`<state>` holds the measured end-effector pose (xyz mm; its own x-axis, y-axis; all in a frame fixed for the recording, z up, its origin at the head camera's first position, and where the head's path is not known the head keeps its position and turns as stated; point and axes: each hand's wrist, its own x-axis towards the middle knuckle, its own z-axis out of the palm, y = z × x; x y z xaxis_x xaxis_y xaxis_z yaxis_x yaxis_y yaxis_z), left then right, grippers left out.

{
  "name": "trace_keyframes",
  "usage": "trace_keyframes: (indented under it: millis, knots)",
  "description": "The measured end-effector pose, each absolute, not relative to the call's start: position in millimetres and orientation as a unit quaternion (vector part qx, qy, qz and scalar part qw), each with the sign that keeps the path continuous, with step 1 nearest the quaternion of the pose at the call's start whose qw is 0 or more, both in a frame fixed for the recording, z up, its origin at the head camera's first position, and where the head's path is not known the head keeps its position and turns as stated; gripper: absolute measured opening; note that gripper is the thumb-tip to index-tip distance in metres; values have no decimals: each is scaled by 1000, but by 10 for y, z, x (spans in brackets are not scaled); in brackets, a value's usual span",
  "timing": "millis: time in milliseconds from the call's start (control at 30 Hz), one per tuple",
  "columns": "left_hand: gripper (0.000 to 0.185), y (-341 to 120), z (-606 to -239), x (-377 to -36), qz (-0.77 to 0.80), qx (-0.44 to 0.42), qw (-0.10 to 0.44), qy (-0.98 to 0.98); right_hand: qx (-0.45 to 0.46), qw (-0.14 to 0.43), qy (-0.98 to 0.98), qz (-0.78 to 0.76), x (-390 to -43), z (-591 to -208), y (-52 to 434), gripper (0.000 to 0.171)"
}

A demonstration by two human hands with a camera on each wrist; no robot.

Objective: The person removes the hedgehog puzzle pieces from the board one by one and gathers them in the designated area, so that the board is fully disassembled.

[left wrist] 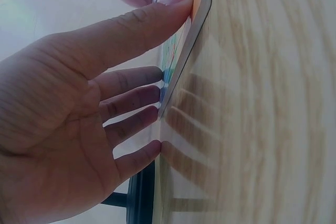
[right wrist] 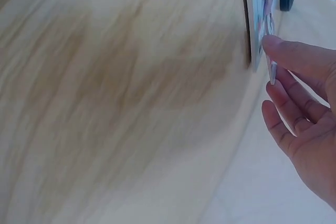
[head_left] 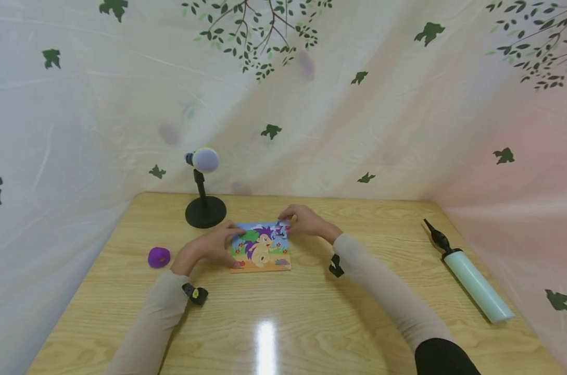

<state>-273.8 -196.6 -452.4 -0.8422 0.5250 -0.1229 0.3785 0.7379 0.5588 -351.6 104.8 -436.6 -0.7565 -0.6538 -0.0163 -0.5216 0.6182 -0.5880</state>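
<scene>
A small picture puzzle board (head_left: pixel 261 249) with a purple hedgehog lies flat in the middle of the wooden table (head_left: pixel 311 323). My left hand (head_left: pixel 214 242) rests against its left edge with straight fingers; in the left wrist view the thumb (left wrist: pixel 157 17) lies on the board's rim (left wrist: pixel 198 22) and the other fingers touch its side. My right hand (head_left: pixel 302 221) is at the board's far right corner. In the right wrist view it pinches a thin puzzle piece (right wrist: pixel 271 71) between thumb and fingers, just off the board (right wrist: pixel 257 22).
A black microphone stand (head_left: pixel 204 208) with a grey foam head stands behind the board to the left. A purple lump (head_left: pixel 159 257) lies left of my left hand. A pale green hand pump (head_left: pixel 473 278) lies near the table's right edge. Plastic sheeting walls surround the table.
</scene>
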Motion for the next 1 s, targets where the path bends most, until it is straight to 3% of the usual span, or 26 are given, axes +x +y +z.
trace_keyframes:
  millis: [733, 1000]
  knots:
    - [90, -1961, -4523, -2733, 266, 253, 132, 921, -277, 56, 916, -284, -3572, -4213, 2477, 38]
    - [90, -1957, -4527, -2739, 270, 257, 132, 918, -258, 71, 926, -266, -3574, -4260, 2920, 37]
